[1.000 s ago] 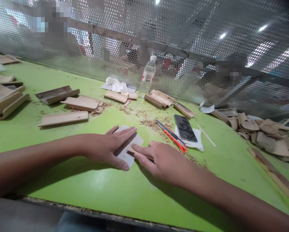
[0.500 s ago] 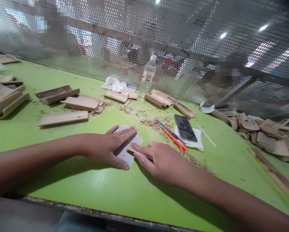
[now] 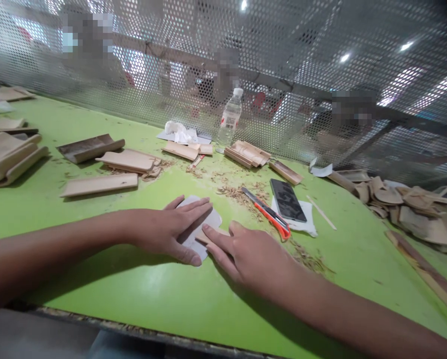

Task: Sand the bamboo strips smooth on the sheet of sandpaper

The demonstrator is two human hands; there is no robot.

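Observation:
A pale grey sheet (image 3: 213, 219), like paper or sandpaper, lies on the green table. My left hand (image 3: 171, 227) rests flat on it with fingers spread, the thumb near its lower edge. From the right, my right hand (image 3: 241, 247) grips a small flat wooden piece (image 3: 204, 238) against the sheet, index finger stretched along its top. The far end of that piece is hidden under the hand. An orange utility knife (image 3: 270, 214) lies beyond my right hand, beside a dark phone (image 3: 288, 200) on a white tissue (image 3: 308, 219).
Curved bamboo pieces (image 3: 99, 185) lie at the left, with more (image 3: 247, 153) by a water bottle (image 3: 230, 117). A pile of bamboo pieces (image 3: 417, 219) and a long strip (image 3: 425, 269) are at the right. Shavings (image 3: 309, 257) are scattered about. A perforated screen (image 3: 163, 65) stands behind.
My right hand has turned slightly, and more of the wooden piece shows on the sheet. My left hand stays flat. The whole view has shifted slightly.

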